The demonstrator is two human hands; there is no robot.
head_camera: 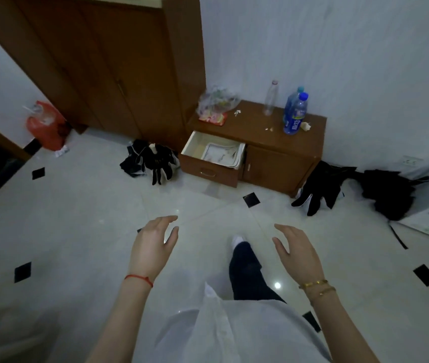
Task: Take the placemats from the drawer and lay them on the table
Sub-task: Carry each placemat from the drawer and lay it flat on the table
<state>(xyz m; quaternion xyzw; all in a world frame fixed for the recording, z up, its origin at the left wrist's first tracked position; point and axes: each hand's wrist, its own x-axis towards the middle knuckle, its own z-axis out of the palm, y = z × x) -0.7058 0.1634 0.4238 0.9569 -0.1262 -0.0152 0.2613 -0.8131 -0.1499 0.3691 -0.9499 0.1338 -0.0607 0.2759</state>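
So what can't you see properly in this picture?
Head view only:
- How many pale patterned placemats lie in the open white-lined wooden drawer: stacked, the top one hides the rest.
- The blue plastic bottle's label: too small.
- The table: not clearly in view.
- What the red plastic bag holds: bag covers it.

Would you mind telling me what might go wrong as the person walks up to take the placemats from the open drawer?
Dark clothes lie on the floor just left of the open drawer, and another dark heap lies to its right, so a foot could catch. The floor tiles look glossy and may be slippery. Reaching for the placemats, a hand could knock the bottles standing on the cabinet top.
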